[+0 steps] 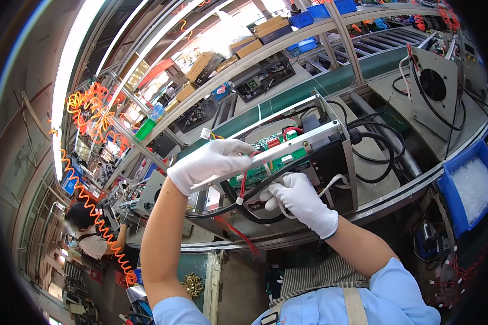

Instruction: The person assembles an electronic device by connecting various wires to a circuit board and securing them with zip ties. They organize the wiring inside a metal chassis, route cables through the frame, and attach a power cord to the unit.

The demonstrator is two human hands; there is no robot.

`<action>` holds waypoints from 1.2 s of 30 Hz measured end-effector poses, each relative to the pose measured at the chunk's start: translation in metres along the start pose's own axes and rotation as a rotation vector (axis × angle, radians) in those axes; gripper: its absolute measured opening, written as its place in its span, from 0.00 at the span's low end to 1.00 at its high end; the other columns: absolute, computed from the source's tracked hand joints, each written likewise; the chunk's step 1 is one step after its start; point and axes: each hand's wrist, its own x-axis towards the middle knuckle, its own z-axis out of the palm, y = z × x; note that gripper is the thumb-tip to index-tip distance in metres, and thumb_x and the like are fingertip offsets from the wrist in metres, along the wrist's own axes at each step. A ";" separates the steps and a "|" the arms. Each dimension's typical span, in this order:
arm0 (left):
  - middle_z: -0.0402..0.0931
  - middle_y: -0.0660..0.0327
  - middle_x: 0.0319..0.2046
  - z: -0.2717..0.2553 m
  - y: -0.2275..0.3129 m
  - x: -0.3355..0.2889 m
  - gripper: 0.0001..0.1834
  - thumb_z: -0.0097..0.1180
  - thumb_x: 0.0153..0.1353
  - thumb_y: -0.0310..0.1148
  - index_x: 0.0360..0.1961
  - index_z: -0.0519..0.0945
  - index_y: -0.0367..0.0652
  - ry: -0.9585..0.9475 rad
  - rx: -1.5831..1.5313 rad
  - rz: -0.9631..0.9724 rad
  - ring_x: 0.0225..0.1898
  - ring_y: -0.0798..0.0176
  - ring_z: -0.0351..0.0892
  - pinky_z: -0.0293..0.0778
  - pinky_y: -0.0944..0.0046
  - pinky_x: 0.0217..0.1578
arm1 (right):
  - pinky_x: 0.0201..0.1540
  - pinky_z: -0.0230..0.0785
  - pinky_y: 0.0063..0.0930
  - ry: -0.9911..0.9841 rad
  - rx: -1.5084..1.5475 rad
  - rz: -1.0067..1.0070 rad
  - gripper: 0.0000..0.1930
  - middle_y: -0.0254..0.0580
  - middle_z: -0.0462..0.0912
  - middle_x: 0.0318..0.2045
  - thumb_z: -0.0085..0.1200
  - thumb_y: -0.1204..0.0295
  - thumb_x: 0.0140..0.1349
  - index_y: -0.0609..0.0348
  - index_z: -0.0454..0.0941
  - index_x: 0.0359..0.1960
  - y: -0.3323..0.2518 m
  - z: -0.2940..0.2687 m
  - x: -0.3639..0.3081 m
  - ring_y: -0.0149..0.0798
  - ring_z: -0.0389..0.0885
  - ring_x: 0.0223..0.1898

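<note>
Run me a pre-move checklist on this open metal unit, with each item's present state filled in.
1. Both hands gloved: ok; white gloves cover the left hand and the right hand.
2. Green circuit board exposed to view: ok, though the metal bar and the left hand cover part of it.
3. White connector plugged in: not ok; it stands up beyond the left wrist, apparently unattached.
4. Black cables contained inside the frame: not ok; they loop outside its right end.
5. Wires seated on the board: cannot tell; the joints are too small or hidden.
6. Right hand's grip: cannot tell; its curled fingers hide what they hold.
</note>
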 end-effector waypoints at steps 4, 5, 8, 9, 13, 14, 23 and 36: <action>0.79 0.66 0.34 0.006 -0.031 0.019 0.21 0.56 0.68 0.42 0.48 0.81 0.32 0.050 -0.164 0.078 0.37 0.75 0.72 0.69 0.73 0.40 | 0.30 0.70 0.23 0.024 0.062 -0.071 0.10 0.42 0.86 0.27 0.51 0.72 0.68 0.66 0.81 0.36 -0.006 0.008 -0.006 0.27 0.82 0.26; 0.79 0.67 0.34 0.006 -0.026 0.025 0.21 0.56 0.68 0.42 0.47 0.81 0.32 0.040 -0.152 0.072 0.37 0.75 0.72 0.68 0.73 0.39 | 0.28 0.69 0.21 0.027 0.002 -0.115 0.09 0.42 0.86 0.28 0.50 0.73 0.68 0.66 0.81 0.37 0.000 0.007 -0.002 0.26 0.81 0.25; 0.79 0.68 0.31 0.003 -0.021 0.037 0.17 0.56 0.68 0.41 0.40 0.83 0.35 0.017 -0.119 0.029 0.34 0.75 0.72 0.68 0.72 0.37 | 0.26 0.68 0.25 0.035 -0.078 -0.104 0.09 0.42 0.86 0.28 0.51 0.72 0.68 0.66 0.81 0.38 -0.007 0.006 0.001 0.27 0.80 0.24; 0.79 0.68 0.30 0.002 -0.023 0.042 0.16 0.55 0.68 0.41 0.40 0.83 0.36 0.039 -0.112 0.031 0.34 0.75 0.72 0.69 0.72 0.37 | 0.26 0.68 0.27 0.039 -0.087 -0.078 0.10 0.42 0.86 0.27 0.52 0.71 0.68 0.66 0.81 0.38 -0.011 0.006 0.001 0.28 0.80 0.24; 0.79 0.66 0.29 -0.012 -0.034 0.043 0.11 0.54 0.69 0.37 0.39 0.82 0.39 0.340 -0.248 0.063 0.26 0.76 0.71 0.66 0.75 0.29 | 0.34 0.71 0.39 0.139 -0.801 -0.398 0.12 0.49 0.84 0.29 0.58 0.65 0.62 0.64 0.79 0.37 -0.027 0.008 -0.027 0.50 0.82 0.29; 0.79 0.66 0.28 -0.021 -0.030 0.041 0.11 0.53 0.69 0.36 0.39 0.82 0.40 0.428 -0.276 0.061 0.25 0.77 0.70 0.65 0.76 0.28 | 0.38 0.73 0.46 0.222 -0.990 -0.781 0.12 0.51 0.82 0.31 0.57 0.63 0.60 0.60 0.78 0.36 -0.022 0.002 -0.033 0.53 0.81 0.32; 0.75 0.68 0.21 -0.075 0.013 0.011 0.12 0.56 0.68 0.35 0.37 0.80 0.36 1.082 0.039 0.518 0.24 0.77 0.69 0.64 0.74 0.27 | 0.49 0.72 0.38 0.155 -0.912 -0.844 0.20 0.58 0.82 0.44 0.57 0.66 0.61 0.67 0.77 0.51 -0.116 -0.033 0.015 0.54 0.82 0.47; 0.77 0.56 0.23 -0.011 0.015 -0.086 0.06 0.63 0.53 0.30 0.30 0.82 0.39 0.826 0.759 0.506 0.26 0.56 0.77 0.72 0.60 0.32 | 0.28 0.71 0.19 -0.242 -0.801 -0.021 0.12 0.29 0.75 0.24 0.51 0.68 0.70 0.66 0.80 0.42 -0.168 -0.063 0.057 0.22 0.71 0.22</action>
